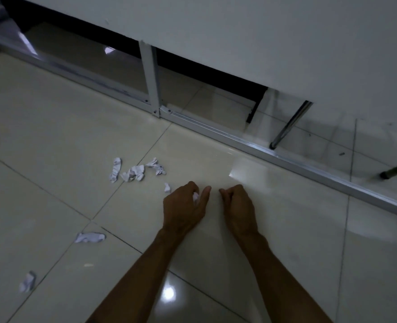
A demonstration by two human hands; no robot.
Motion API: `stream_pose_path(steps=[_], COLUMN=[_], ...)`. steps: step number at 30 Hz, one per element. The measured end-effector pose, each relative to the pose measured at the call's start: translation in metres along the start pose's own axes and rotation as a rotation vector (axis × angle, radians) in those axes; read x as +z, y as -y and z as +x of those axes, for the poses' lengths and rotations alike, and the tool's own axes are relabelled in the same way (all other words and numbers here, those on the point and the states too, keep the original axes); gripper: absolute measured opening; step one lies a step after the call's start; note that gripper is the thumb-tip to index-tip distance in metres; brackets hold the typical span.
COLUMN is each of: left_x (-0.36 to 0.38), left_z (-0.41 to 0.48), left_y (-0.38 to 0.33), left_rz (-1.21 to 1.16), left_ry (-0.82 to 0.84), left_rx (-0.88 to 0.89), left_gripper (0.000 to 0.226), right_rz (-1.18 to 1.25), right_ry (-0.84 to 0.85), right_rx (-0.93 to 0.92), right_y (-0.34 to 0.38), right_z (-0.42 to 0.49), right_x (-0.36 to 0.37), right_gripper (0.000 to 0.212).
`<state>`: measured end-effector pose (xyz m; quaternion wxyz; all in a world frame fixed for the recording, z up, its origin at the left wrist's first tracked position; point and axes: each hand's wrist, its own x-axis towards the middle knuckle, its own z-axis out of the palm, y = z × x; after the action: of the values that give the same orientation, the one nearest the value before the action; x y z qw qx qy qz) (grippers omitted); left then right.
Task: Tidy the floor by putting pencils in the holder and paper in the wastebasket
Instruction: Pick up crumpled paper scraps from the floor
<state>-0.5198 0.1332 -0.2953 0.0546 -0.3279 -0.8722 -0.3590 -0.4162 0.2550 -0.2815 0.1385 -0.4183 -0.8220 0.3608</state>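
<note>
Far left, low: one crumpled paper scrap (27,282) on the tile floor (53,127), another (90,237) a bit up and right of it, both well apart from my hands. Further up, a cluster: a long twisted piece (115,170), a wad (134,173) just beside it, one more (157,166) at its right end, then a small bit (167,187) near my left hand (183,206).

Left hand is curled around a small white paper ball (195,197), fingers partly closed on it, low over the floor. Right hand (238,206) sits just beside it, fingers curled in; I can't tell whether it holds anything.

Progress, my read: early. At least six scraps left on the floor, one in hand. No wastebasket, no pencils, no holder in view, so I can't judge that half.

Surface: glossy pale tiles with dark grout lines, strong light reflections. Room is dim. An aluminium floor track (239,138) runs diagonally across, with an upright post (149,78). White panel (239,31) above it, dark gap underneath. Far right: two metal furniture legs (290,123) behind the track.
</note>
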Motion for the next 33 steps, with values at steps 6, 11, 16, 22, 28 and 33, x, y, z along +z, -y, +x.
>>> stream_pose_path(steps=[6, 11, 16, 22, 28, 33], left_x=[-0.010, -0.016, -0.025, -0.040, -0.047, -0.043], left_z=[-0.041, -0.061, -0.061, -0.058, -0.080, -0.116], left_y=[-0.017, -0.081, -0.177, -0.316, -0.443, -0.521], left_rz=[-0.050, -0.569, -0.736, -0.632, -0.757, -0.579], left_ry=[0.187, 0.587, 0.930, 1.302, 1.583, 1.461], left_rx=[-0.113, -0.413, -0.350, -0.132, -0.322, 0.018], left_gripper=[0.042, 0.048, 0.044, 0.052, 0.059, 0.049], right_rz=[0.007, 0.459, 0.340, 0.342, 0.488, 0.597], right_ry=[0.263, 0.407, 0.591, 0.512, 0.193, -0.311], right_rx=[0.163, 0.437, 0.409, 0.498, 0.396, 0.326], right_y=[-0.028, -0.036, -0.033, -0.054, -0.089, -0.136], right_z=[-0.057, -0.106, -0.135, -0.177, -0.261, -0.338], right_x=[-0.062, -0.134, -0.243, -0.380, -0.445, -0.477], right_gripper=[0.033, 0.023, 0.014, 0.028, 0.040, 0.043])
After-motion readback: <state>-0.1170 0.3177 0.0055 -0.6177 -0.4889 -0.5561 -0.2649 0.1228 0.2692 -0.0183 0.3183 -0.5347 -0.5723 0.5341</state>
